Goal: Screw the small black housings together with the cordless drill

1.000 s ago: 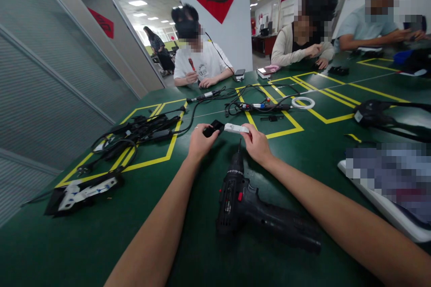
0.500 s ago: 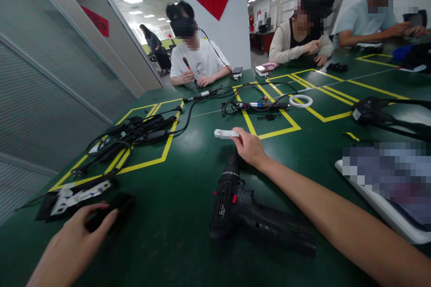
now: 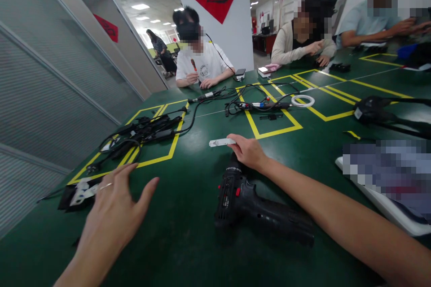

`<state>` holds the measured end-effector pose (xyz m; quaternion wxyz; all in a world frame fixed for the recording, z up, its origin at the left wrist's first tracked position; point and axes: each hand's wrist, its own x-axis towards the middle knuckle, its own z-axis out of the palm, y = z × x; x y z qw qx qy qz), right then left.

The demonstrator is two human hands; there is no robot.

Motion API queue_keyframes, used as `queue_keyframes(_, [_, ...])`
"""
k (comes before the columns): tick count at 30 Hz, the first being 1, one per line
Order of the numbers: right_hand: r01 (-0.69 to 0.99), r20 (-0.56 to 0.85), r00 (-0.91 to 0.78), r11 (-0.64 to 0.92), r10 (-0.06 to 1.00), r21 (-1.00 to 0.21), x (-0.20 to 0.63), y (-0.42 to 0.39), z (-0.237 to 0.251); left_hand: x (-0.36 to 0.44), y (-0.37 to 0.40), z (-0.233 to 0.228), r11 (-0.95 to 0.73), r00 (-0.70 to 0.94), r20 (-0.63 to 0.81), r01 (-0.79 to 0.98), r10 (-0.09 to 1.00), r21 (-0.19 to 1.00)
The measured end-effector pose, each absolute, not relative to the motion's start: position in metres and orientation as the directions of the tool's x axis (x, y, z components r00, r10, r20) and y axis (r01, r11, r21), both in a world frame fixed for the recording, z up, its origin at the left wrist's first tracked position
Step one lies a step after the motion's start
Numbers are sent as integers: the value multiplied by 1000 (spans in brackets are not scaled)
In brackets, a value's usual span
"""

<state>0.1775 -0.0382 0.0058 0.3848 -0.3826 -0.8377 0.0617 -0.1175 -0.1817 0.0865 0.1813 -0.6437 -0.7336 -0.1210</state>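
My left hand [image 3: 116, 208] is open, thumb spread away from the fingers, over the left side of the table and nearest the black pouch with white pieces on it [image 3: 69, 197]. A bit of a dark object [image 3: 76, 242] shows beside its wrist, mostly hidden. My right hand [image 3: 248, 151] pinches one end of a small white plastic piece [image 3: 220, 142], which points left. Below that hand a black cordless drill [image 3: 232, 197] lies on its side, its handle to the right. The drill's tip is hidden behind the right hand.
Black cables and adapters [image 3: 151, 132] lie tangled at left within yellow tape. Further back are a corded tool [image 3: 269, 105] and a white ring [image 3: 302, 101]. A white-edged tray [image 3: 362, 188] is at right. A person opposite holds a screwdriver [image 3: 194, 64]; others sit at back right.
My left hand has let go of a black object, opened and moved right and upward in view. My right hand still holds the white piece, now slightly lower and further left.
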Motion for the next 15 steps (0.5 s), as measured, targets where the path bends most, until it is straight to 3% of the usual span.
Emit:
queue_keyframes(7, [582, 596, -510, 759, 621, -292, 182, -40, 5, 15, -109, 90, -370, 345, 520, 927, 781, -61])
queue_keyframes(10, [584, 596, -523, 765, 610, -270, 182, -38, 3, 35, -84, 81, -390, 410, 406, 911, 817, -136])
queue_keyframes(15, [601, 608, -478, 741, 634, -300, 180, -35, 3, 29, -74, 77, -299, 347, 248, 930, 904, -213])
